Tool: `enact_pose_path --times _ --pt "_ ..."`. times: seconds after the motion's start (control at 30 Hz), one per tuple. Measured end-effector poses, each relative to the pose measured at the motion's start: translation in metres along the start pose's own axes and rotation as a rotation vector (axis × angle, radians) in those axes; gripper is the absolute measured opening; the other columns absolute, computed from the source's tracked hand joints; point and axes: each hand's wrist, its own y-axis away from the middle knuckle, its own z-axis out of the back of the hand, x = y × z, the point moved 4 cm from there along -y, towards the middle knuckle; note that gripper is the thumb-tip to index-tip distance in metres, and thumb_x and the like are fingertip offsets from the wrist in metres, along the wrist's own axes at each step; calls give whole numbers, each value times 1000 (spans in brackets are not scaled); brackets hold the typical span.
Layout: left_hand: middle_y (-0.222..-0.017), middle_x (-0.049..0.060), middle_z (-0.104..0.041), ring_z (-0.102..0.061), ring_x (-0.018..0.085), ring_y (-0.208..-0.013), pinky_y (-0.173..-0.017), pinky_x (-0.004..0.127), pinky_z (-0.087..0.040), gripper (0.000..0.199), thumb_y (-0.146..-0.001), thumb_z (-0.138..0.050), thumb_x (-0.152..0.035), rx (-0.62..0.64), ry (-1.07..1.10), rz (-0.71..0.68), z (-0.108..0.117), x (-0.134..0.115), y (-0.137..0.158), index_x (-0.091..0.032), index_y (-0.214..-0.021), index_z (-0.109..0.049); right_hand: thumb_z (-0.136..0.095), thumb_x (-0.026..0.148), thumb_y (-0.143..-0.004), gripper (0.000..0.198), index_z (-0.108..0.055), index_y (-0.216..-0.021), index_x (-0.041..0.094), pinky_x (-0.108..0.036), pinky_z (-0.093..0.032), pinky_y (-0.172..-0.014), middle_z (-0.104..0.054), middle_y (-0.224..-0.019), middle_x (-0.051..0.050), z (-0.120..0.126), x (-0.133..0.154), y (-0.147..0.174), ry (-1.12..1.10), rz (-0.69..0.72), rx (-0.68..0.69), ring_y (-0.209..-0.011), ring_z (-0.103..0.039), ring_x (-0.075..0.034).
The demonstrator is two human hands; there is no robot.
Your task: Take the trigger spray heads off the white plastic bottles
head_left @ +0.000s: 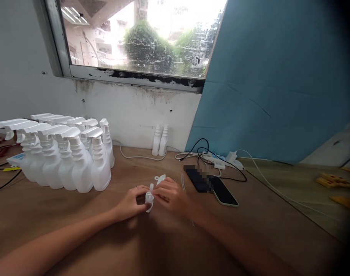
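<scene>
Both of my hands meet at the middle of the brown table [77, 214]. Between them is a small white spray trigger head [149, 198]. My left hand [131, 203] pinches its lower part, and a ring shows on one finger. My right hand [170, 195] closes over its upper part, whose white tip sticks out above the fingers. To the left stands a tight group of several white spray bottles [77, 161] with trigger heads fitted.
Two small white bottles [160, 140] without heads stand against the wall. Two phones [218, 188] lie right of my hands, with black and white cables and a power strip [221, 159] behind them. A blue board [278, 76] leans at the right. Yellow parts [332, 180] lie far right.
</scene>
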Motion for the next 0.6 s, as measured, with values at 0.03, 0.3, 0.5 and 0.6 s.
enact_pose_path --times 0.03,0.3,0.5,0.6 --pt "-108 6 -65 -60 19 -100 -91 27 -45 22 -76 -62 -18 5 -3 -13 -1 -1 1 -18 -98 -68 -51 20 -93 15 -65 -89 17 -30 -40 -77 -68 -84 -3 0 4 5 11 81 -28 -77 -58 -13" --pt "-88 -1 -62 -57 13 -77 -74 22 -45 33 -75 -62 -18 -21 -13 12 -3 -4 6 -19 -107 -52 -47 19 -93 21 -61 -109 17 -34 -42 -80 -65 -96 -7 -3 6 15 -15 158 -8 -85 -57 -16" --pt "-83 -2 -59 -53 11 -70 -67 21 -42 23 -81 -58 -24 23 -11 10 -5 -3 7 -20 -102 -50 -49 19 -91 23 -59 -112 19 -34 -45 -89 -59 -111 -10 -9 1 24 -169 7 -46 -101 -55 -18" --pt "-87 0 -62 -54 12 -73 -70 22 -42 24 -82 -57 -25 56 -44 -12 -5 -5 7 -19 -106 -53 -50 20 -91 21 -60 -109 20 -35 -45 -92 -57 -115 -10 -15 1 26 -168 -5 -17 -103 -54 -18"
